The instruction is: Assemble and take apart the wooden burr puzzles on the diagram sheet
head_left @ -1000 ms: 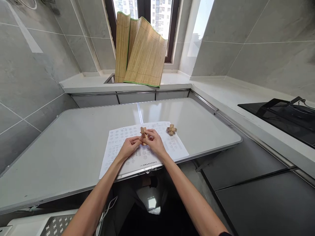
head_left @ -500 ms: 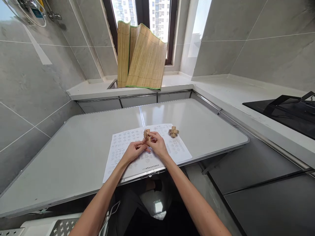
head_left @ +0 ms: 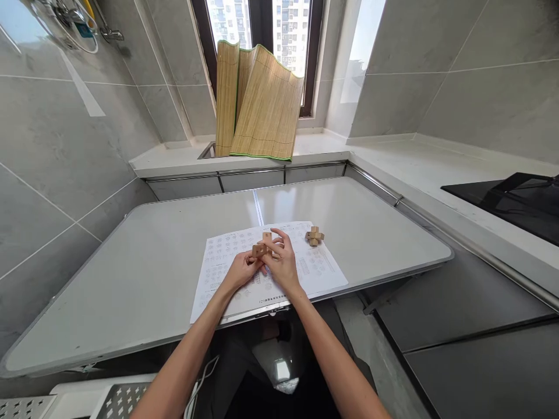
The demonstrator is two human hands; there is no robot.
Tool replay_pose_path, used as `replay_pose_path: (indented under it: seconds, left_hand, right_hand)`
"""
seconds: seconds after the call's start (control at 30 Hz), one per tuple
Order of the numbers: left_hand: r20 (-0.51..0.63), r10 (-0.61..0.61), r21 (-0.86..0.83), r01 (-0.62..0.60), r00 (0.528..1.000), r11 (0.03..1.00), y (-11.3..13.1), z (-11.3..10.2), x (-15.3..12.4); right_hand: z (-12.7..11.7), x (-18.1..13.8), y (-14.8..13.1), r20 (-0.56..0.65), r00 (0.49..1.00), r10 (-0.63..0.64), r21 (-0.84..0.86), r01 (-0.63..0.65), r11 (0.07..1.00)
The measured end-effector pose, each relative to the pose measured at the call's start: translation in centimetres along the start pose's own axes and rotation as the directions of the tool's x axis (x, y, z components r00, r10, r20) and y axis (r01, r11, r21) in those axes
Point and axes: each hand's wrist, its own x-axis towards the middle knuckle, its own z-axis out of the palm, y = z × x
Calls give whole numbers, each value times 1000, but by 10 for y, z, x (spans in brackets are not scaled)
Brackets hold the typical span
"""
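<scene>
Between my two hands, just above a printed sheet [head_left: 236, 297], is a small wooden interlocking puzzle [head_left: 259, 251] of notched blocks. My left hand [head_left: 238, 271] pinches it from the lower left. The fingers of my right hand [head_left: 283, 265] close on its right side and partly cover it. One block of the puzzle points up, away from me. A second wooden puzzle [head_left: 314, 235], shaped like a three-way cross, rests at the sheet's upper right corner, apart from my hands. Rows of small diagrams cover the sheet.
The sheet lies at the front edge of a light folding table [head_left: 140, 279]. Behind it, a rolled bamboo mat [head_left: 266, 105] stands on the white ledge [head_left: 174, 166] by the window. A black cooktop [head_left: 515, 201] sits on the right counter. Below left is a white perforated rack [head_left: 126, 401].
The puzzle in my hands has been turned, with a block now showing at the left and another upright. My right fingers have spread and shifted over it. The whole view has swung slightly left.
</scene>
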Motion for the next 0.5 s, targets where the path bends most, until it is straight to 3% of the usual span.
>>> replay_pose_path:
  seconds: [0.1, 0.2, 0.27, 0.5]
  left_hand:
    - [-52, -2, 32, 4, 999, 999, -3, 2, -1]
    - [-98, -19, 66, 25, 995, 998, 0, 5, -4]
    - [-157, -25, 94, 40, 987, 995, 3, 7, -5]
    - [-402, -13, 253, 125, 916, 959, -2, 11, -4]
  right_hand:
    - [-3, -2, -8, -2, 995, -100, -81, 100, 992]
    - [-17, 3, -3, 25, 1000, 0, -57, 1, 998]
    - [-31, 8, 6, 46, 997, 59, -131, -52, 990]
    - [-64, 6, 43, 35, 996, 81, -334, -65, 941]
